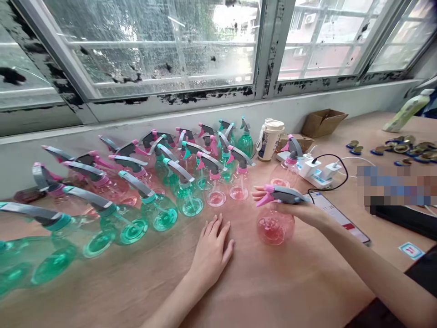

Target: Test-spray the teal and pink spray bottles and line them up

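Note:
My right hand (287,208) is wrapped around the neck of a pink spray bottle (275,228), just under its grey and pink trigger head. The bottle's base is on or just above the table; I cannot tell which. My left hand (214,239) lies palm down on the wooden table (246,282), fingers stretched out, holding nothing. Ahead and left of it stand several spray bottles in rows, among them a clear pink one (216,193) and a green one (187,198). Another pink spray bottle (285,173) stands behind my right hand.
A white lidded cup (271,140) and an open cardboard box (322,122) stand near the window wall. A power strip (316,175) with chargers and cables lies right, beside a phone (341,218). Several gold medal-like discs (406,146) and a tall bottle (409,109) are farther right.

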`<state>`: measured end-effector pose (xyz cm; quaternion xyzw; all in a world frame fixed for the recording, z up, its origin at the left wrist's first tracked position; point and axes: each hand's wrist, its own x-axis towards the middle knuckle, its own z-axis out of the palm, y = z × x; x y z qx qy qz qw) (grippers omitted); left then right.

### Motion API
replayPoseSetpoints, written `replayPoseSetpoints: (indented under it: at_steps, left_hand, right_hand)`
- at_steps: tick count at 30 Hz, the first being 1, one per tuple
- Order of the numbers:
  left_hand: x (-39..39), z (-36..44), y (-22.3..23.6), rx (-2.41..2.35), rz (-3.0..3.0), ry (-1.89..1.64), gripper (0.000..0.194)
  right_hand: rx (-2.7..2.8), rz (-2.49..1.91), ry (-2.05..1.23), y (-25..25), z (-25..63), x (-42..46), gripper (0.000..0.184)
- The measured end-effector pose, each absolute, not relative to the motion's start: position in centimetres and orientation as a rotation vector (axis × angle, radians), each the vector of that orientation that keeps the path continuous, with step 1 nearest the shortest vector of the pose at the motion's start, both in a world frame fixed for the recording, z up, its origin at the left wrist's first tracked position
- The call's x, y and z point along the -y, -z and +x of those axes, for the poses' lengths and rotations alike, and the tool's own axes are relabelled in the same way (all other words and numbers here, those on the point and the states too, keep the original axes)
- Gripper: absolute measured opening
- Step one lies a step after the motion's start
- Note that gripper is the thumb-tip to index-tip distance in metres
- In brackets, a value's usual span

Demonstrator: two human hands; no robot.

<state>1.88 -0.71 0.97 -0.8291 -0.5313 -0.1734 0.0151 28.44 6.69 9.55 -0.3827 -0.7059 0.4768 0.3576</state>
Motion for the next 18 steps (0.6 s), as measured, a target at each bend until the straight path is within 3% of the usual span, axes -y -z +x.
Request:
replayPoseSetpoints:
  at_steps: [5, 10, 18]
  left_hand:
    - [0.7, 2.0, -1.0, 1.643, -2.568, 0.523, 0.036]
    - [0.9, 2.1, -1.1, 1.636, -2.558, 0.543, 0.036]
    - [0.8, 2.1, -0.9, 1.64, -2.566, 0.551, 0.039]
  right_hand:
    - [1.749, -1.04, -1.115, -8.2, 27.6, -6.7, 0.051]
    - [1.693, -0.99, -1.269, -9.2, 25.4, -5.9, 0.048]
    - [1.852, -0.828, -1.274, -11.7, 22.4, -5.0, 0.019]
